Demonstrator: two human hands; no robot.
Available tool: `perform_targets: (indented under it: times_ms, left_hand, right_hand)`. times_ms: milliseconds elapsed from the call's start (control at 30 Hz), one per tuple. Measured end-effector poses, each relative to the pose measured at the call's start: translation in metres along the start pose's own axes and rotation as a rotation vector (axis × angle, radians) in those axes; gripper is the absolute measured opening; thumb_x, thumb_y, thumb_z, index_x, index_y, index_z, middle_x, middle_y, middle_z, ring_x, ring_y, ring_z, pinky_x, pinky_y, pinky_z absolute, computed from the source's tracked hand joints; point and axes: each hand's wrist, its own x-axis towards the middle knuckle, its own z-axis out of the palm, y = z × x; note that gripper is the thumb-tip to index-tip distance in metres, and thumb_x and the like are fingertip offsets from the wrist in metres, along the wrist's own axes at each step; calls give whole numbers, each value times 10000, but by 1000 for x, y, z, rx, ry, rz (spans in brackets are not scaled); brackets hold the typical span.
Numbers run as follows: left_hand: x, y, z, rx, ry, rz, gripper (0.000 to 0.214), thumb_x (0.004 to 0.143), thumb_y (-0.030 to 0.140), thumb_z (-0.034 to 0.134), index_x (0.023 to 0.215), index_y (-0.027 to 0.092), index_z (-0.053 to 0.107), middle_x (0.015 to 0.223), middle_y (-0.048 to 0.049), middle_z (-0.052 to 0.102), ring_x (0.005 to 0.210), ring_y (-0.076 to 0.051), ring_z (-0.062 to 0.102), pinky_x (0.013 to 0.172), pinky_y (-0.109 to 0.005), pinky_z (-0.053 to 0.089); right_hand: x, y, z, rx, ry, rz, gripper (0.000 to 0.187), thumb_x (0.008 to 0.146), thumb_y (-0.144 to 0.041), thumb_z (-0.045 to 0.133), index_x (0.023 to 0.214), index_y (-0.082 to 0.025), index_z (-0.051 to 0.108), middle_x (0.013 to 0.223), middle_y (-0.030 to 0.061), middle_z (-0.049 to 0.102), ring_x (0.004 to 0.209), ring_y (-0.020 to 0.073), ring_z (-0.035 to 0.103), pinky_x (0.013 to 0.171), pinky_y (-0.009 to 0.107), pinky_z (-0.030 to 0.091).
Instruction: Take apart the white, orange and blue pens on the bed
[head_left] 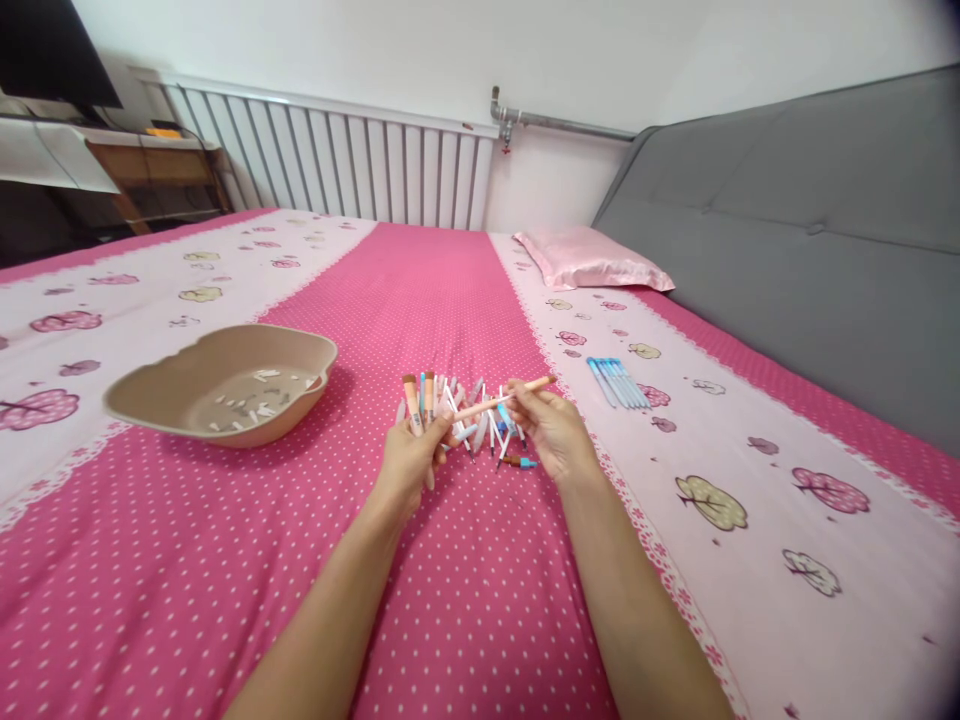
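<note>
Both my hands are over a loose pile of pens (480, 425) on the pink dotted bedspread. My right hand (551, 432) pinches an orange pen (510, 396) that lies slanted, its tip pointing up and right. My left hand (411, 455) has its fingers closed around the other end of that pen, close to an upright bunch of orange and blue pens (421, 398). Whether the left hand also holds that bunch I cannot tell.
A beige scalloped bowl (225, 385) with small white pieces inside sits to the left. A row of blue pens (619, 382) lies to the right. A pink pillow (592, 262), a grey headboard (795, 240) and a white radiator (337, 160) lie beyond.
</note>
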Motion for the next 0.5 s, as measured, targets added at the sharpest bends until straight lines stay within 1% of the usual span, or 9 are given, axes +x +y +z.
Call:
perform_targets:
  times_ms: [67, 133, 167, 200, 233, 300, 333, 400, 500]
  left_hand:
    - [2, 1, -3, 30, 69, 45, 296, 599, 381, 697, 604, 113, 571, 476, -9, 556, 338, -48, 402, 319, -165, 270]
    - [6, 0, -7, 51, 183, 106, 257, 582, 337, 699, 640, 115, 582, 485, 5, 550, 346, -50, 402, 338, -169, 290]
    - [9, -1, -9, 66, 244, 137, 243, 567, 310, 701, 668, 119, 591, 494, 12, 550, 352, -53, 405, 349, -170, 298]
    - [11, -2, -11, 89, 297, 164, 240, 552, 287, 702, 693, 122, 601, 504, 16, 553, 361, -58, 415, 358, -172, 304]
    - [14, -5, -13, 122, 335, 184, 243, 541, 273, 700, 713, 125, 613, 514, 15, 559, 375, -66, 432, 369, -174, 311]
    - [18, -11, -16, 196, 360, 209, 249, 527, 261, 698, 728, 128, 636, 545, 0, 583, 421, -90, 482, 396, -182, 333]
    - [19, -14, -17, 225, 348, 215, 248, 522, 256, 698, 728, 129, 643, 562, -10, 598, 446, -104, 507, 410, -188, 345]
    - [21, -19, -18, 244, 290, 209, 238, 511, 233, 701, 722, 134, 651, 580, -22, 617, 481, -127, 542, 428, -198, 361]
    - [22, -24, -20, 192, 194, 167, 220, 496, 178, 706, 705, 143, 647, 564, -22, 620, 486, -136, 555, 433, -199, 358]
  right_hand:
    - [7, -3, -11, 2, 128, -117, 235, 549, -295, 756, 713, -149, 672, 660, -2, 627, 542, 59, 526, 485, 156, 431]
    - [15, -4, -22, -24, 251, -212, 230, 552, -310, 743, 695, -151, 657, 619, -19, 605, 520, 57, 513, 477, 161, 419]
    - [18, -3, -26, -55, 280, -231, 224, 556, -315, 737, 675, -147, 647, 591, -25, 594, 504, 57, 506, 473, 165, 413]
    - [21, -1, -29, -99, 280, -227, 221, 562, -319, 730, 655, -142, 638, 558, -28, 580, 482, 57, 498, 464, 170, 407]
    - [23, 3, -30, -152, 248, -203, 220, 571, -323, 722, 644, -136, 631, 530, -29, 569, 462, 61, 491, 458, 178, 404]
    - [25, 13, -26, -245, 149, -135, 223, 584, -324, 709, 644, -125, 627, 509, -20, 568, 449, 77, 502, 466, 200, 417]
    - [25, 19, -22, -264, 104, -103, 222, 587, -319, 704, 658, -123, 629, 527, -12, 583, 466, 88, 524, 487, 212, 434]
    - [24, 27, -14, -228, 33, -57, 206, 590, -291, 695, 699, -127, 632, 613, 6, 624, 547, 106, 579, 568, 227, 469]
    - [21, 33, -4, -170, -59, -40, 170, 622, -248, 660, 755, -147, 628, 681, -4, 638, 640, 100, 605, 663, 220, 470]
